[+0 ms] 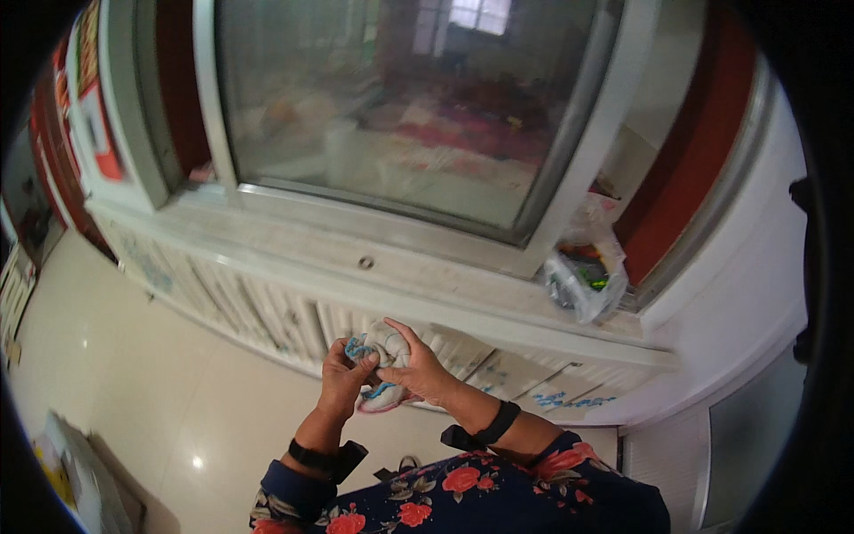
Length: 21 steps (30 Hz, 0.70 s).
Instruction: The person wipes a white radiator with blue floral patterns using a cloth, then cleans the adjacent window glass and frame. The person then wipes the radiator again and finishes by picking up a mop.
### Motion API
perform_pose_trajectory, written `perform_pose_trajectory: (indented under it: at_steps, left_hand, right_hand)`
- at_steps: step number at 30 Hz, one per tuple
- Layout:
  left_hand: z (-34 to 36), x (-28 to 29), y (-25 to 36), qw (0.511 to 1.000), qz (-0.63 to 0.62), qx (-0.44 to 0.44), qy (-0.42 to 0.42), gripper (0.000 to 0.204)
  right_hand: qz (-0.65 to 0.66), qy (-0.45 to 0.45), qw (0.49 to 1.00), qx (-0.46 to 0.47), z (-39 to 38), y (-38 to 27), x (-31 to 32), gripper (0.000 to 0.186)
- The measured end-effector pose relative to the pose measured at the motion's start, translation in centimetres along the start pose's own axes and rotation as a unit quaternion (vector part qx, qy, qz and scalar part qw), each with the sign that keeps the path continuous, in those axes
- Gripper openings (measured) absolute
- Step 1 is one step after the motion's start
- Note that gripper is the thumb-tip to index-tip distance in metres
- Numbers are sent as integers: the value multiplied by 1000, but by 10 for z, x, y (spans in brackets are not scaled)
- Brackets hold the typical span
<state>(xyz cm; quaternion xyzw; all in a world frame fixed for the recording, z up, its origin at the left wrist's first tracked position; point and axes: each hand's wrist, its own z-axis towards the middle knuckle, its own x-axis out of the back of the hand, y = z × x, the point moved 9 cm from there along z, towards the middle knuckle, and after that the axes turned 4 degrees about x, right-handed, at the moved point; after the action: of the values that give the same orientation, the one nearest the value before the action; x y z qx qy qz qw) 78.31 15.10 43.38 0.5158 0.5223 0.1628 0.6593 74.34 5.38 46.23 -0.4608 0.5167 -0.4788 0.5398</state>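
Between my two hands is a bunched white cloth [389, 343] with blue patches, its loose end with a pinkish-red edge hanging below the fingers. My left hand [343, 378] closes on its blue-marked side, the thumb pressed onto the fold. On the other side my right hand [425, 374] grips it, thumb toward the left hand and index finger stretched along the top. The cloth is held in the air in front of the white panelled front below the window sill; part of it is hidden by the fingers.
Beyond my hands runs a pale window sill [294, 233] under a sliding glass window [400, 116]. A small ring-shaped object [366, 262] lies on the sill. At its right end sits a clear plastic bag [587, 271] with colourful contents. A white box [76, 472] stands on the tiled floor, lower left.
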Motion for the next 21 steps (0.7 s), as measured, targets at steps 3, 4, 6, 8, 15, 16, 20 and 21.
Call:
perform_pose_trajectory:
  at_steps: [3, 4, 6, 8, 15, 16, 20, 21]
  left_hand:
    - [25, -49, 46, 989, 14, -24, -144, 28]
    - [39, -47, 68, 978, 157, -76, -117, 31]
    - [61, -29, 116, 937, 288, -184, -67, 37]
    - [89, 15, 170, 911, 323, -255, 29, 40]
    - [162, 202, 347, 809, 366, -356, 291, 52]
    - [176, 218, 361, 819, 358, -349, 281, 55]
    - [232, 242, 406, 778, 398, -419, 248, 66]
    - [248, 251, 410, 783, 411, -388, 259, 68]
  right_hand:
    - [106, 54, 993, 3, 7, -63, 49, 69]
    - [165, 56, 985, 10, 6, -85, 63, 68]
    - [69, 108, 969, 211, 6, -168, 107, 62]
    - [-41, 232, 903, 360, -11, -244, 148, 60]
    - [-384, 450, 508, 626, -54, -407, 149, 56]
    - [-427, 473, 466, 614, -44, -414, 143, 58]
    - [-579, 495, 338, 552, 38, -420, 107, 67]
    - [-611, 497, 304, 537, 57, -418, 96, 70]
